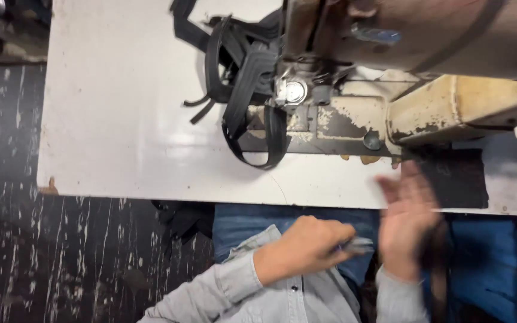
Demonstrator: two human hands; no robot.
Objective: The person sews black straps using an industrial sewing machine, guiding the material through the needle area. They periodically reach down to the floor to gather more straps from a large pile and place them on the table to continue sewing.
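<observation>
One head-worn camera looks steeply down from above the person's lap. Both hands sit low in frame, left hand (303, 248) and blurred right hand (405, 218) close to the lens. Beyond the fingertips lies the white table (121, 119), then the sewing machine (390, 66) at the top edge. No second view.
</observation>
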